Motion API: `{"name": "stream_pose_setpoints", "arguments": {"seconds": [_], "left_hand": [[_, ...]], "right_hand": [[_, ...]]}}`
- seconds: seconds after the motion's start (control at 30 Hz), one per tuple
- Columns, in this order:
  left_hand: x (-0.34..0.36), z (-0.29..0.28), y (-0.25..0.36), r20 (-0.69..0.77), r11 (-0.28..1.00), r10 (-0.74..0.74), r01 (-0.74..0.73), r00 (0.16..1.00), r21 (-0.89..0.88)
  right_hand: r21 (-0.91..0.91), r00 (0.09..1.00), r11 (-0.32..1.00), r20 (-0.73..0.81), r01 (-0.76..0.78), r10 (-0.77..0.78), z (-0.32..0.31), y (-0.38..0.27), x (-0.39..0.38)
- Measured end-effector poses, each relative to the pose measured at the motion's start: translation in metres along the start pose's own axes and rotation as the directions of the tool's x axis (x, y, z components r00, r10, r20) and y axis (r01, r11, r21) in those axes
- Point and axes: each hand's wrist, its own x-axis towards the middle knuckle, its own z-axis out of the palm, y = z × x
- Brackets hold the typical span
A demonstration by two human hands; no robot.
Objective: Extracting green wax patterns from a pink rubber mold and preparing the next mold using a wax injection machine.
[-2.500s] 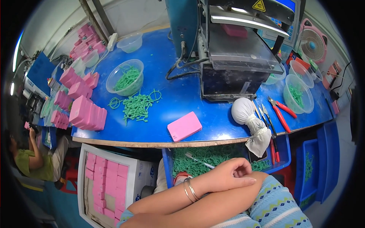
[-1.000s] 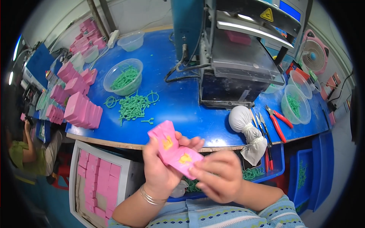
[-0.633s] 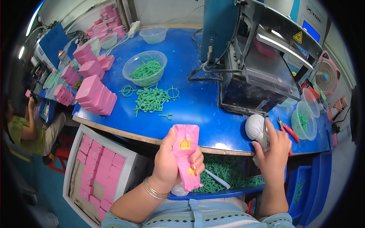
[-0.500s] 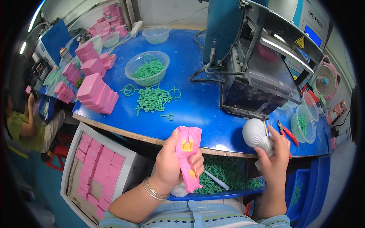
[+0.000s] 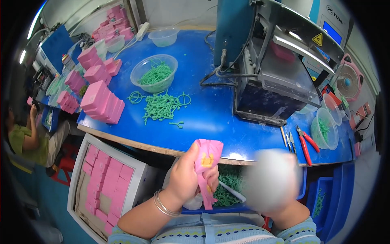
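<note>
Upright in my left hand is a pink rubber mold, its fingers wrapped round it. Its slit sides are bent apart, and yellow patches with a small cavity show inside. My right hand, smeared by motion, grips a round white cloth pouch that hides most of the fingers. The pouch is raised above the bench's front edge, to the right of the mold and apart from it. Red-handled cutters and slim tools lie on the bench just beyond it.
On the blue bench are a pile of green wax pieces, a bowl of them and stacked pink molds. A dark machine stands at right. Below are a green-filled drawer and a bin of molds. A person sits far left.
My right hand has lifted the white pouch off the bench edge and swung it nearer to me. My left hand has shifted slightly right and tilted the mold.
</note>
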Motion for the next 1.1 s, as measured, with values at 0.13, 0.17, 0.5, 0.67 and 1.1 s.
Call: {"name": "stream_pose_setpoints", "arguments": {"seconds": [0.13,0.17,0.5,0.67,1.1], "left_hand": [[0.007,0.003,-0.007,-0.108,0.950,0.150,-0.113,0.983,0.290],[0.003,-0.008,-0.007,-0.042,0.962,0.182,-0.169,0.982,0.214],[-0.003,-0.016,-0.012,0.225,0.396,0.739,-0.679,0.636,0.618],[-0.004,-0.009,-0.013,0.266,0.343,0.802,-0.777,0.535,0.527],[-0.003,0.006,-0.009,-0.059,0.661,0.552,-0.394,0.832,0.639]], "right_hand": [[0.217,0.958,0.966,0.275,-0.142,0.079,0.014,0.011,0.007],[0.421,0.951,0.854,0.176,-0.305,0.253,0.006,0.012,-0.002],[0.558,0.966,0.789,0.166,-0.258,0.199,0.007,-0.004,0.004],[0.405,0.990,0.905,0.098,-0.130,0.099,0.005,-0.002,-0.002],[0.357,0.973,0.922,0.221,-0.149,0.071,0.010,-0.002,0.026]]}}
